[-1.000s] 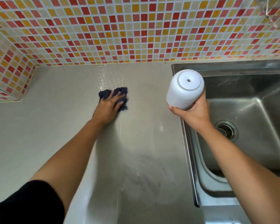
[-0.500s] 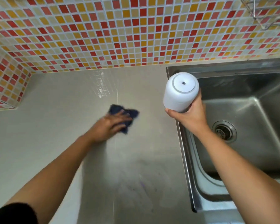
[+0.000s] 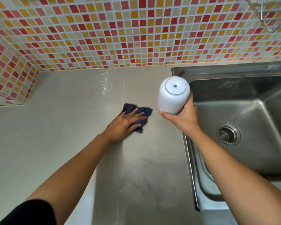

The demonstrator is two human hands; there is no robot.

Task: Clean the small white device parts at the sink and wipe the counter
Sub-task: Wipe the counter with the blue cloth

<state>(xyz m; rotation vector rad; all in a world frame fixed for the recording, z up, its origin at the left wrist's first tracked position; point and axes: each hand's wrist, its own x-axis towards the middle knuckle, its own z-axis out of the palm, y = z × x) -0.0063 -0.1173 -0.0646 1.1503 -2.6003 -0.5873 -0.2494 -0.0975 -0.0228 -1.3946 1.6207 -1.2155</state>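
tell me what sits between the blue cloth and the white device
Only bare counter lies between the blue cloth and the white device, per the head view.

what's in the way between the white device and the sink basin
Nothing visible. The right hand holds the white device by the sink's left rim, and the basin shows only its drain. The left hand and cloth are off on the counter.

No legible text or labels.
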